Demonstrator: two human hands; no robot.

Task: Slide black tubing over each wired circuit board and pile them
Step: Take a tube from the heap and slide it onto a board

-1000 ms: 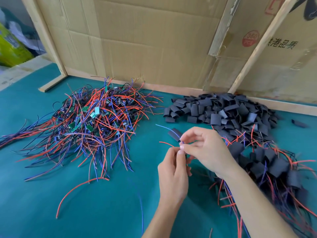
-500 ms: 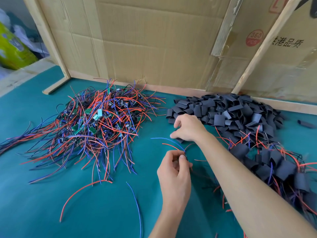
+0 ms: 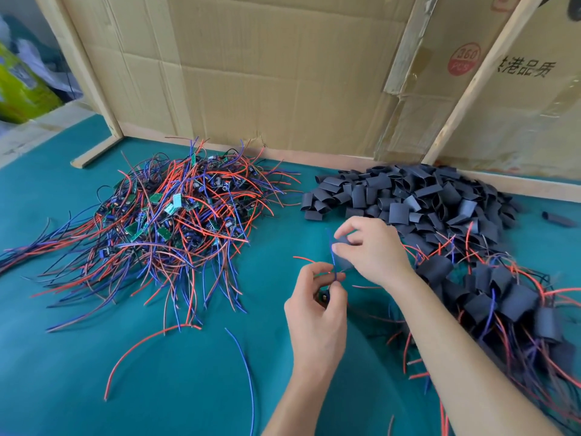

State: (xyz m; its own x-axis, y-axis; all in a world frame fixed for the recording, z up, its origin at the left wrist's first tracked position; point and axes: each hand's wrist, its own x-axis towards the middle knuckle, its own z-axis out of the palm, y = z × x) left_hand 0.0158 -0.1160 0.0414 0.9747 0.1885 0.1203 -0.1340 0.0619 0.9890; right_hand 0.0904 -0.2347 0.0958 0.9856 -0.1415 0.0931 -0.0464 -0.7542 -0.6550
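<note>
Left hand (image 3: 317, 313) pinches the board's wires (image 3: 334, 265); right hand (image 3: 371, 250), at one o'clock from it, pinches a black tube piece (image 3: 344, 240). Cardboard (image 3: 283, 73) behind carries a red "360 PCS" stamp (image 3: 464, 59) beside Chinese characters.

The teal table surface (image 3: 94, 388) lies open along its near edge toward the left corner, crossed only by 2 loose wires, a red wire (image 3: 141, 344) and a blue wire (image 3: 245, 372). The far-left part is blocked by the tangled heap of wired boards (image 3: 176, 221), its leads fanning to the left edge. At the far edge a cardboard wall (image 3: 267, 73) closes the way. The tubing pile (image 3: 424, 196) and sleeved boards (image 3: 503, 300) fill the right side. A narrow bare lane runs between the 2 heaps.
</note>
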